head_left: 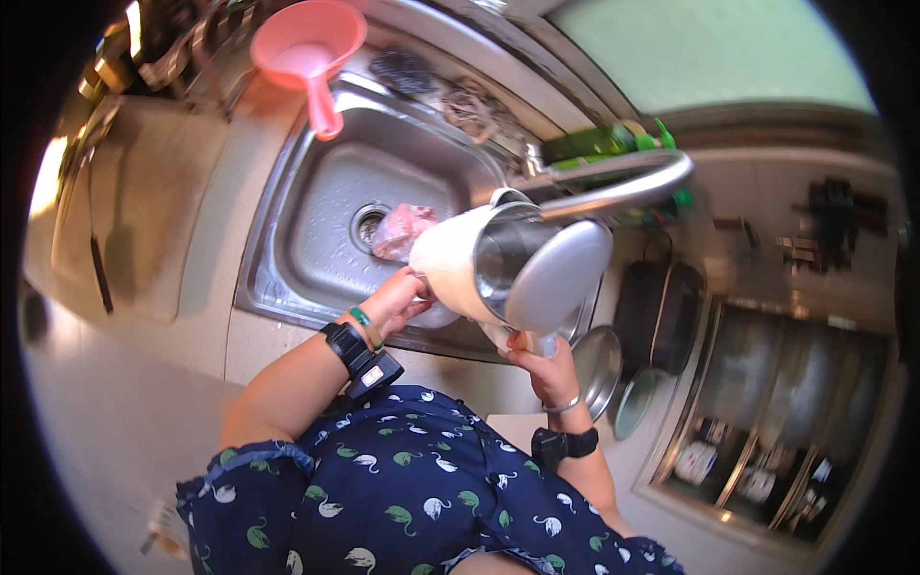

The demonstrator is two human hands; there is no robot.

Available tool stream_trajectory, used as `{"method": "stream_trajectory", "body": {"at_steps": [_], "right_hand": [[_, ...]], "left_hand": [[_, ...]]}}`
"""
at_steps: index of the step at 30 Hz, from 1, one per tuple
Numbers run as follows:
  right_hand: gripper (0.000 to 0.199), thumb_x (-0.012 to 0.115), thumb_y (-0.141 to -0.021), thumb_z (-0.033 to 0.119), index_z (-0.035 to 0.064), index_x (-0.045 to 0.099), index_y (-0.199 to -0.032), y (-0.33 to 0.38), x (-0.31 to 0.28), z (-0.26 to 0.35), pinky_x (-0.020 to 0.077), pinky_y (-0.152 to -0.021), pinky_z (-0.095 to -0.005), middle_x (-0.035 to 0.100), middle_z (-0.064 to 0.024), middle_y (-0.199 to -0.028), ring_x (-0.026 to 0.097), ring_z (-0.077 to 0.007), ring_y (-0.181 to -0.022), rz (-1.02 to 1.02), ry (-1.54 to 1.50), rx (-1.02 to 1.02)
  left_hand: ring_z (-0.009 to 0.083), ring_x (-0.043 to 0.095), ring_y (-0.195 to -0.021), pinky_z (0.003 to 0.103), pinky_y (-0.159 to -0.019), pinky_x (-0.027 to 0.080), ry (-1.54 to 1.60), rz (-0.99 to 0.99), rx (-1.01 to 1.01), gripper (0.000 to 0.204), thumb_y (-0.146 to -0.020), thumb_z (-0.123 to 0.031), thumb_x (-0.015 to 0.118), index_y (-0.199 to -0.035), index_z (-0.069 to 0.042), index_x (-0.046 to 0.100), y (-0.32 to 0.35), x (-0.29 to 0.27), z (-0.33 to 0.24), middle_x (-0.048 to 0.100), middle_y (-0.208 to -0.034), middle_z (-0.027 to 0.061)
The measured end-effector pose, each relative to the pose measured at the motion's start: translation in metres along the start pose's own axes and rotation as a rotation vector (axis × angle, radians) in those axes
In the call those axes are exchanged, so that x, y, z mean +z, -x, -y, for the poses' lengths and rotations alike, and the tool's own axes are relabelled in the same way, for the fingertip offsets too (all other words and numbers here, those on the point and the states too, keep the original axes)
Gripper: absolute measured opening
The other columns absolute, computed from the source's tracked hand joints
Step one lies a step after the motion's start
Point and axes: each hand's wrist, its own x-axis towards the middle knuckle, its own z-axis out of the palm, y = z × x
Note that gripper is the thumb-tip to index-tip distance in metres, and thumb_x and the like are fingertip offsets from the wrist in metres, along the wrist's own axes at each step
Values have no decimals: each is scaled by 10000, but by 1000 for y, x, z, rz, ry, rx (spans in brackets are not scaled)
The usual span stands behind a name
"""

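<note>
A white electric kettle (444, 266) with a steel inside is tilted over the right part of the steel sink (331, 125), its grey lid (563, 275) swung open. My right hand (544, 369) is closed round its handle, at the near side below the lid. My left hand (398, 302) is curled beside the kettle's base, fingers bent; what they grip is partly hidden. Something pale and translucent (436, 317) shows next to those fingers. In the sink, pink raw meat in a clear plastic bag (402, 230) lies beside the drain (368, 225).
A pink ladle (311, 48) rests at the sink's far left corner. The curved faucet (623, 182) reaches over the kettle. Green bottles (599, 144) stand behind it. A cutting board (144, 192) is at left, and a metal bowl (599, 369) at right.
</note>
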Motion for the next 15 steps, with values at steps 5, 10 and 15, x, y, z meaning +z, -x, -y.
{"method": "stream_trajectory", "body": {"at_steps": [5,10,15], "right_hand": [[240,678,-668,82,31,574,-878,-2,2,10,433,-662,-225,584,-2,-804,539,-84,-727,33,64,-7],[213,664,-671,43,46,567,-860,-3,-4,6,417,-684,-224,565,7,-814,520,-76,-750,21,40,-11],[191,664,-655,80,34,559,-809,-4,-4,-3,421,-648,-227,563,8,-762,515,-72,-703,60,48,-80]], "left_hand": [[228,479,-1067,370,-939,404,76,22,54,518,-706,118,407,-1201,-31,410,-4,-7,1,490,-1122,101],[225,495,-1032,392,-931,422,32,60,33,480,-715,107,376,-1174,-29,412,-5,-3,-3,483,-1132,105],[201,486,-1040,405,-929,409,-28,28,67,334,-808,-35,444,-1141,-43,468,5,0,-2,506,-1122,80]]}}
